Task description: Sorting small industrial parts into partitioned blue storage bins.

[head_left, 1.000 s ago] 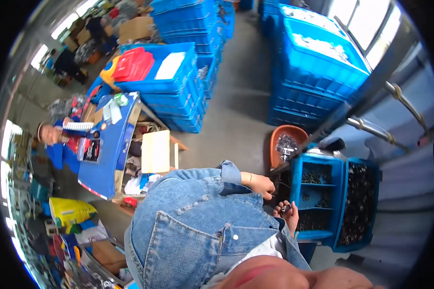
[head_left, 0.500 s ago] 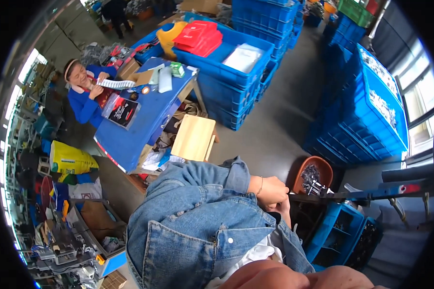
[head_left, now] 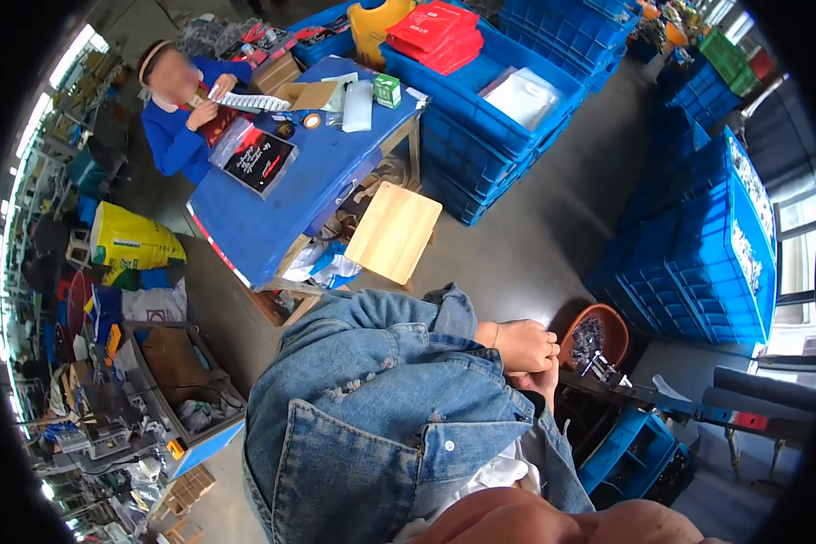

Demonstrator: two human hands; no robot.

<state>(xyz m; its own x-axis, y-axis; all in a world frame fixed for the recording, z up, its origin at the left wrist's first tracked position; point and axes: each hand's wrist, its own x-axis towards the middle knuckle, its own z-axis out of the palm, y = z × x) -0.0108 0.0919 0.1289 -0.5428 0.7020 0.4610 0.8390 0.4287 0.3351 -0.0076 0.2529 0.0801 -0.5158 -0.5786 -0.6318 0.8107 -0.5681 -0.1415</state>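
Held together in front of my denim jacket (head_left: 363, 435) are my two hands. My left hand (head_left: 524, 346), with a thin bracelet at the wrist, is closed, its fingers curled at the far side. Just below and touching it is my right hand (head_left: 546, 383), also closed and partly hidden by the left. What they hold, if anything, I cannot make out. Beyond them stands a reddish-brown tub (head_left: 618, 337) with a heap of small grey pieces (head_left: 588, 340). A metal fixture (head_left: 598, 367) on a bench edge lies close to my right hand.
A co-worker in blue (head_left: 174, 136) holds a white strip (head_left: 254, 102) at a blue-topped table (head_left: 258, 222). A wooden stool (head_left: 394, 231) stands beside it. Blue crates (head_left: 471, 163) are stacked behind, and more crates (head_left: 671, 258) stand at right. A blue bin (head_left: 621, 449) sits below the bench.
The view has shifted, so the table, stool and crates sit differently in the picture. My hands stay together; the left hand's curled fingers now show more.
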